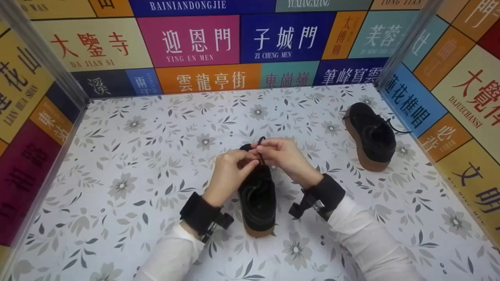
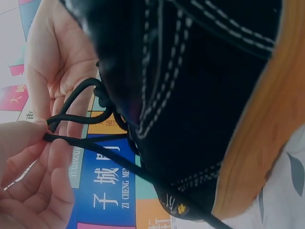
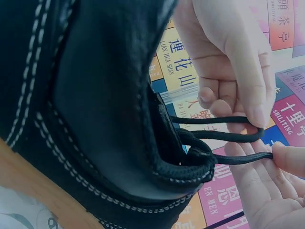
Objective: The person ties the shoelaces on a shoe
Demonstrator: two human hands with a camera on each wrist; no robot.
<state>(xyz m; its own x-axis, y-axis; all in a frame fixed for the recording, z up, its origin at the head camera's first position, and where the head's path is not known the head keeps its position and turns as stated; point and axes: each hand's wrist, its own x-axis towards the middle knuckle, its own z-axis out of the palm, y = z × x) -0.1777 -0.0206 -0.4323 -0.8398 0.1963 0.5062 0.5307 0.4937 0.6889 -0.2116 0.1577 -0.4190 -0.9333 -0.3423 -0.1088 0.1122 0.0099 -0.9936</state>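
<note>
A black shoe [image 1: 259,210] with a tan sole and white stitching lies in the middle, toe pointing away. Over its front, my left hand [image 1: 232,171] pinches a black shoelace [image 3: 217,135] that is folded into a loop, as the right wrist view shows. My right hand [image 1: 283,156] grips another stretch of lace between thumb and fingers, close beside the left. In the left wrist view the left hand [image 2: 35,176] is low and the right hand [image 2: 62,71] stands above it. A knot of lace sits at the shoe's opening. The toe is partly hidden by my hands.
A second black shoe [image 1: 371,136] with a tan sole stands at the back right, its lace trailing toward the side wall. White floral sheeting [image 1: 156,222] covers the surface. Colourful panels [image 1: 191,41] with printed characters wall it in at the back and both sides.
</note>
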